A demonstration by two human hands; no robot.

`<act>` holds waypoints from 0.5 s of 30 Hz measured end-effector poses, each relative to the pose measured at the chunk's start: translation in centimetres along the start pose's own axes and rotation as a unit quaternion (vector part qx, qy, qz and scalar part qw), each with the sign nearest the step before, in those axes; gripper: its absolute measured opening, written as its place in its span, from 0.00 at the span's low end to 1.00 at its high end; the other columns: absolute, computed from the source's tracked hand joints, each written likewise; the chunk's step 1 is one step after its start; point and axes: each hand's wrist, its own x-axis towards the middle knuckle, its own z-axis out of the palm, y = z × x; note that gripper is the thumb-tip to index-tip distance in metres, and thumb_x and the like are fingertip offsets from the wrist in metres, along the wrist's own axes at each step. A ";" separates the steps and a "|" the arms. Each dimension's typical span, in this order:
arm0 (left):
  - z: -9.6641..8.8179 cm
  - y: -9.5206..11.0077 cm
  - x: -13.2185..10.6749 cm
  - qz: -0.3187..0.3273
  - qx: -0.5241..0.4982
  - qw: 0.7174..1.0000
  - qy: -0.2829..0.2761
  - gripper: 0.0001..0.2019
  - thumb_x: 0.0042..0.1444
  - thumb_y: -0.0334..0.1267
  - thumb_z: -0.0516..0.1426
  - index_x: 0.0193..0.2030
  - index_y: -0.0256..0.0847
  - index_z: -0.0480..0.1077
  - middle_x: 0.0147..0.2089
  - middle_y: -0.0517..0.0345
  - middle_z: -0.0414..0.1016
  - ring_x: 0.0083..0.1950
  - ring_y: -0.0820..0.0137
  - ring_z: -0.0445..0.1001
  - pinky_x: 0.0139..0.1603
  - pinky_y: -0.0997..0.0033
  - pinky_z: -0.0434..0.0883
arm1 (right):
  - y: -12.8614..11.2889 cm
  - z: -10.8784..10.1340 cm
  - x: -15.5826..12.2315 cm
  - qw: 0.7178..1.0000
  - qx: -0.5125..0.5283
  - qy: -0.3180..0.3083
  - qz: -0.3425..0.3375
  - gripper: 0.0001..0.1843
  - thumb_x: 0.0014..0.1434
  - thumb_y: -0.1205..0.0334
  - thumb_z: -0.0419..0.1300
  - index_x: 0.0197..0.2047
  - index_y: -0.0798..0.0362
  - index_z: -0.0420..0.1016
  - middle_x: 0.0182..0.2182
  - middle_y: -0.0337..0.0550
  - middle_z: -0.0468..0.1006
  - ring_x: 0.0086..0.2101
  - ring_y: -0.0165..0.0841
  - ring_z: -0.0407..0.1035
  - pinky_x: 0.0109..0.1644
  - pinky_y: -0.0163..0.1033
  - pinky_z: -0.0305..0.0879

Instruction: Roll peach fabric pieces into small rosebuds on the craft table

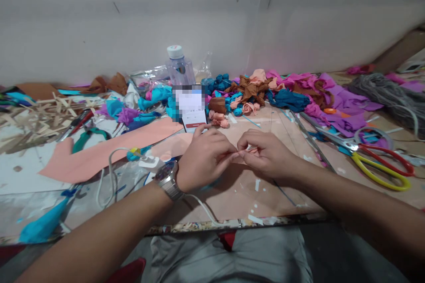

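Note:
My left hand (204,157), with a metal watch (168,180) on its wrist, meets my right hand (267,157) above the middle of the table. Fingertips of both hands pinch a small piece of peach crepe paper (254,151), most of it hidden by the fingers. Left of my hands lies a long peach crepe paper strip (109,152). Just beyond them are small rolled peach paper flowers (218,118) and a phone (191,106) propped against a clear bottle (179,68).
Coloured crepe paper flowers (250,90) are heaped along the wall. Scissors (357,147) with red and yellow handles lie at right, near grey yarn (388,93). Wooden sticks (43,115) and green-handled pliers (88,137) lie at left. A white cable (111,181) crosses the table.

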 end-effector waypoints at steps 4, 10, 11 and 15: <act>-0.2 0.0 0.0 -0.001 0.000 1.000 -0.005 0.14 0.68 0.44 0.53 0.38 0.42 0.76 0.36 0.56 0.79 0.45 0.63 0.72 0.58 0.55 0.56 | 0.1 -0.3 0.0 1.000 0.018 0.003 0.014 0.06 0.60 0.64 0.60 0.31 0.53 0.73 0.29 0.39 0.75 0.33 0.31 0.67 0.39 0.36 0.60; -0.6 -0.5 0.0 -0.040 -0.022 0.999 0.020 0.12 0.67 0.38 0.51 0.37 0.41 0.75 0.36 0.57 0.79 0.41 0.66 0.73 0.54 0.58 0.59 | 0.4 -1.3 0.3 0.997 0.025 0.030 0.069 0.04 0.55 0.66 0.56 0.29 0.54 0.70 0.26 0.38 0.72 0.28 0.30 0.64 0.33 0.35 0.57; -0.6 -0.5 0.0 -0.048 -0.020 0.998 0.029 0.12 0.66 0.37 0.51 0.37 0.40 0.74 0.35 0.58 0.78 0.40 0.66 0.73 0.53 0.58 0.59 | 0.4 -1.4 0.3 0.997 0.021 0.029 0.076 0.04 0.55 0.66 0.56 0.29 0.54 0.70 0.26 0.37 0.72 0.28 0.30 0.63 0.33 0.34 0.57; -0.8 -0.6 0.1 -0.098 0.019 0.993 0.061 0.09 0.62 0.33 0.52 0.36 0.41 0.73 0.34 0.58 0.77 0.40 0.64 0.72 0.49 0.58 0.57 | 0.4 -2.2 0.3 0.997 -0.028 0.028 0.067 0.03 0.54 0.66 0.56 0.30 0.53 0.70 0.25 0.36 0.72 0.28 0.30 0.64 0.33 0.35 0.57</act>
